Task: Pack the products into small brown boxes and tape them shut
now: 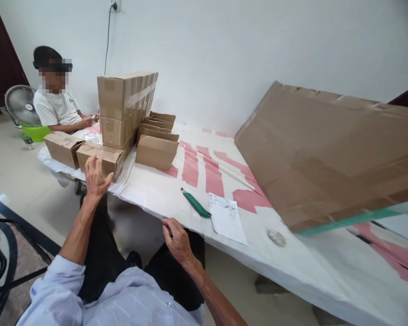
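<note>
My left hand is raised with its fingers apart, in front of a small closed carton at the table's near edge. It holds nothing, and whether it touches the carton I cannot tell. My right hand is by the edge of the cloth-covered table, its fingers curled in. What it holds, if anything, is hidden. Beyond it on the cloth lie a green cutter and a sheet of paper with small marks along its top.
Stacked taped cartons rise behind my left hand, with open boxes beside them and another carton to their left. A large cardboard box leans on the right. A person sits at the far left near a fan.
</note>
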A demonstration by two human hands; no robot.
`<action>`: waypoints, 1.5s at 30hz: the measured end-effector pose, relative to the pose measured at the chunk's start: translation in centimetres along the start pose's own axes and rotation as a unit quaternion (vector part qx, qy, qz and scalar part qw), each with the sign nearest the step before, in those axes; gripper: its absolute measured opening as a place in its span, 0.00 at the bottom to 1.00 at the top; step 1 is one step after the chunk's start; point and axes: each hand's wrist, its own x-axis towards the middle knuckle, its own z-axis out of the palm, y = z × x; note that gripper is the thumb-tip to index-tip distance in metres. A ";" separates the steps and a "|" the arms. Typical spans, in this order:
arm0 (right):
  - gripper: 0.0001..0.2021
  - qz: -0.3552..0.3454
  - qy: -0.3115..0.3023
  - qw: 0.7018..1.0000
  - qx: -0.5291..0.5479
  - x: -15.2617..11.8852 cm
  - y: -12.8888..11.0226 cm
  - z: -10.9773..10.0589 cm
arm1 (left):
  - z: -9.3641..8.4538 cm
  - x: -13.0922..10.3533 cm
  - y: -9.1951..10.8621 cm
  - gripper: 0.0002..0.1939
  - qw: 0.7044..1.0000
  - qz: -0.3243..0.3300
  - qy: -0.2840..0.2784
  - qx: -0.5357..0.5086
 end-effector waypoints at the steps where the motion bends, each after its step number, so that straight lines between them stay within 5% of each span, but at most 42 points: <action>1: 0.10 0.006 -0.005 1.000 0.002 0.2 -0.1 0.0 | -0.1 1.2 -0.3 0.38 1.000 0.006 -0.022 0.021; 6: 0.09 0.034 -0.021 0.999 0.009 1.0 0.1 -0.5 | 0.9 4.2 -0.6 0.28 0.986 0.004 -0.151 0.076; 14: 0.09 0.046 -0.017 0.998 0.036 3.1 0.0 -0.3 | 2.0 1.9 1.8 0.19 0.987 0.033 -0.148 0.050; 20: 0.09 0.073 -0.009 0.997 0.037 3.9 0.4 -0.3 | -0.4 6.0 -2.3 0.28 0.988 -0.146 0.032 0.033; 24: 0.11 0.080 -0.012 0.997 0.008 4.3 1.5 -0.2 | -1.1 8.8 -5.4 0.35 0.972 -0.229 -0.001 -0.050; 28: 0.12 0.084 0.030 0.989 -0.118 5.2 4.2 -1.4 | -1.3 9.1 -6.1 0.31 0.965 -0.240 -0.045 -0.101; 32: 0.15 0.140 0.044 0.966 -0.213 6.1 7.5 -3.7 | -1.0 7.4 -5.2 0.33 0.968 -0.217 -0.050 -0.114; 37: 0.15 0.219 0.043 0.956 -0.192 6.7 9.9 -5.7 | 0.6 4.6 -1.7 0.34 0.966 -0.177 -0.091 -0.167; 42: 0.11 0.212 0.056 0.966 -0.135 7.5 9.7 -6.2 | 2.3 1.3 2.3 0.37 0.948 -0.122 -0.178 -0.232; 45: 0.20 0.208 0.060 0.974 -0.062 8.5 8.4 -6.0 | 3.5 0.3 2.6 0.41 0.910 -0.100 -0.264 -0.304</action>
